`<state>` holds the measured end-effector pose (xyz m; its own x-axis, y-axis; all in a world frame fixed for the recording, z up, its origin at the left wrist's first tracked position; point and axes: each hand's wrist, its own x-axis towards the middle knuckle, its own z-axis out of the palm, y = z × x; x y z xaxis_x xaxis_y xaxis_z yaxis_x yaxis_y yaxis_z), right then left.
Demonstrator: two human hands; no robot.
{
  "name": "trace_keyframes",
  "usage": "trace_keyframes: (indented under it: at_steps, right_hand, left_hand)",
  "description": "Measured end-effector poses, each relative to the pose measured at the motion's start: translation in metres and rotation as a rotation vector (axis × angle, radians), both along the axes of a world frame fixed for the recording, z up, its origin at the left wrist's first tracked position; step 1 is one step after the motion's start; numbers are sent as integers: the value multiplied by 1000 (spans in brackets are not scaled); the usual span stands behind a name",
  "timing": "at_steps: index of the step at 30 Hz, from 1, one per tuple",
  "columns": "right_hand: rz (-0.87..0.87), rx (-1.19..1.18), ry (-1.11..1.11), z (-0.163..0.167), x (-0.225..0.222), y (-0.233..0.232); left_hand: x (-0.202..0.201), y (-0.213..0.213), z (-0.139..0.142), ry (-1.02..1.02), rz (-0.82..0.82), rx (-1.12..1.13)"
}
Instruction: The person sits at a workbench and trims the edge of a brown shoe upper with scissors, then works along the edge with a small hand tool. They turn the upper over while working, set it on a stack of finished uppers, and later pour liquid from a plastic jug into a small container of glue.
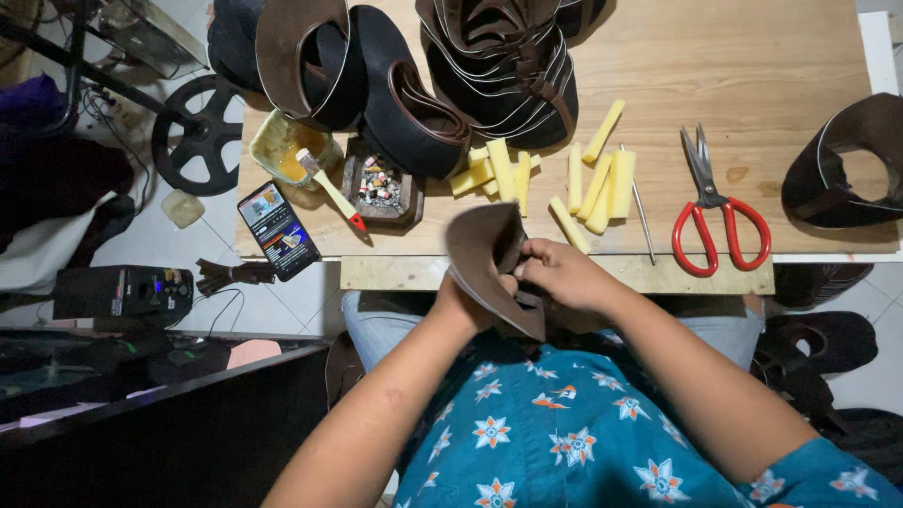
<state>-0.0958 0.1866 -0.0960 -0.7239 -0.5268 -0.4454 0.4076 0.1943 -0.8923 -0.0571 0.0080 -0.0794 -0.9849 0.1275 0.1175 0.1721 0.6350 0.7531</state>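
- Two hands meet at the near edge of the table, both closed on one brown leather piece held just above the lap.
- Left hand sits under and behind the piece, mostly hidden by it; it seems to grip the lower edge, though the fingers cannot be seen.
- Right hand pinches the inner side of the piece, fingertips curled narrow against a dark strap or fold there.
- Piece curves like a cupped band and bends in the grip, so it looks soft, light and pliable rather than stiff; its surface seems matte, not slippery, and not fragile.
- Best hold, as I judge it, is along the edges, one hand on each side, since the middle would buckle.
- Yellow foam strips lie scattered on the table just beyond the hands, with a thin metal rod beside them.
- Red-handled scissors rest to the right of the strips.
- Stacks of dark leather pieces fill the far side of the table.
- Glue tub with a brush, a small tray of bits, and a phone sit at the left.
- Another curved piece lies at the far right.
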Motion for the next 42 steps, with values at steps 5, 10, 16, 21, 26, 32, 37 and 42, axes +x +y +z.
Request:
trace_keyframes:
  at_steps: [5,10,16,21,26,32,37,42]
  right_hand:
    - [-323,655,596,16,-15,36]
    - [-464,960,700,28,-41,68]
    - [-558,814,618,30,-45,63]
    - [-405,451,193,29,-20,52]
    - [-393,28,154,7,5,7]
    - [-100,551,435,3,8,-15]
    - [-119,522,587,5,0,-31]
    - [-100,311,716,7,-2,-26]
  left_hand:
    - [-6,1,17,505,47,-34]
    - [-11,0,32,440,-9,55]
    - [-11,-10,2,170,-158,259]
    - [-11,-14,-16,331,-62,223]
    - [-14,-8,-16,127,-31,67]
    - [-9,-7,-6,-31,-25,165]
    - [-4,3,18,-148,9,-41]
    - [10,17,37,-63,85,-352]
